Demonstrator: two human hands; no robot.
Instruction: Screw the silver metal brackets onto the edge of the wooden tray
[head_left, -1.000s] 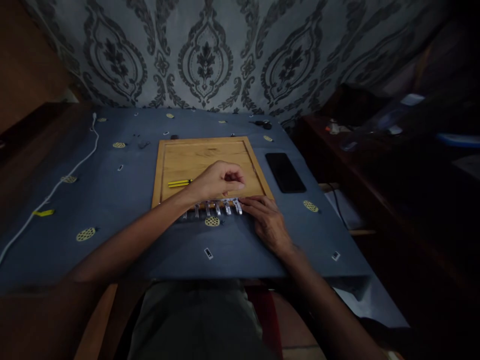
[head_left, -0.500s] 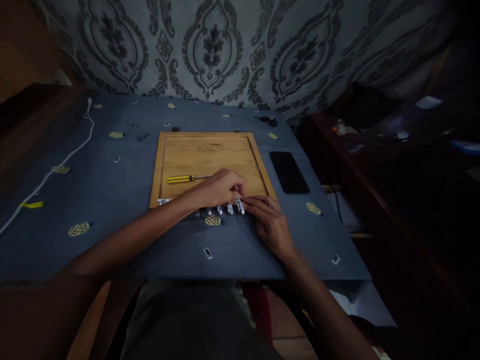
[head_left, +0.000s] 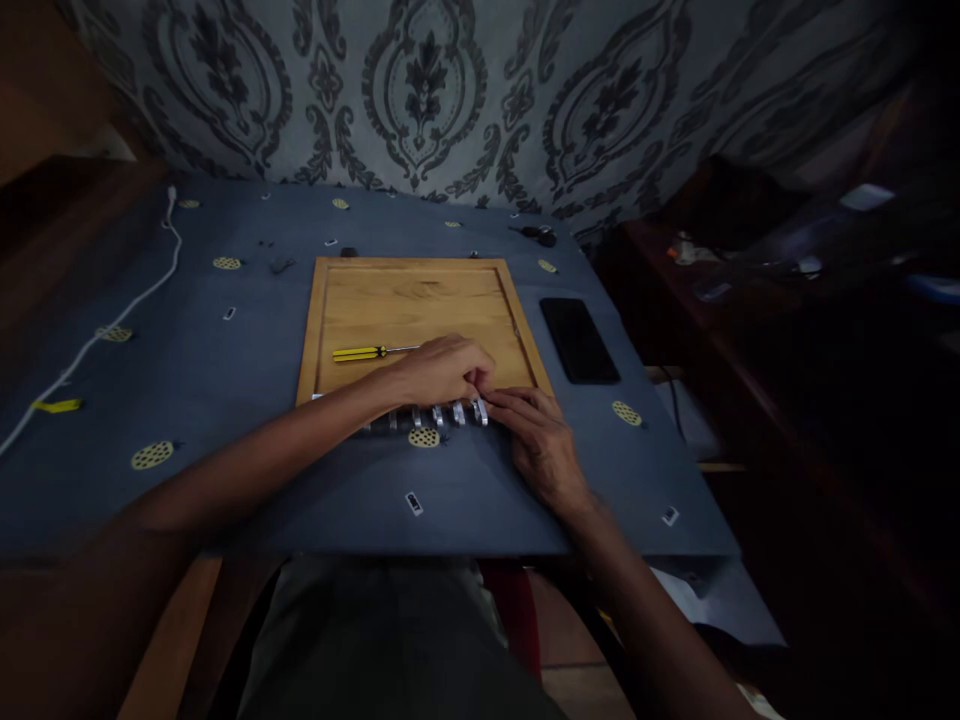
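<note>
A row of several small silver metal pieces (head_left: 439,415) lies along the front edge of a framed wooden board (head_left: 412,305). Over the near right part of the board, my left hand (head_left: 454,368) is closed, thumb and forefinger pinched just above the rightmost metal piece (head_left: 481,411). What sits in that pinch is too small or hidden to make out. My right hand (head_left: 546,440) comes in from the right, its fingers together and their tips against the same piece, steadying it. A screwdriver (head_left: 364,353) with a yellow and black handle lies on the board, its tip reaching behind my left hand.
A black phone (head_left: 579,340) lies right of the board. Dark keys (head_left: 538,236) are at the back right. A white cable (head_left: 135,300) runs down the left side of the blue tablecloth (head_left: 262,480), beside a yellow strip (head_left: 58,406). The table's front edge is close to my body.
The view has shifted slightly, so the board and table sit a little higher and further left. Both hands keep nearly the same place at the rightmost metal piece.
</note>
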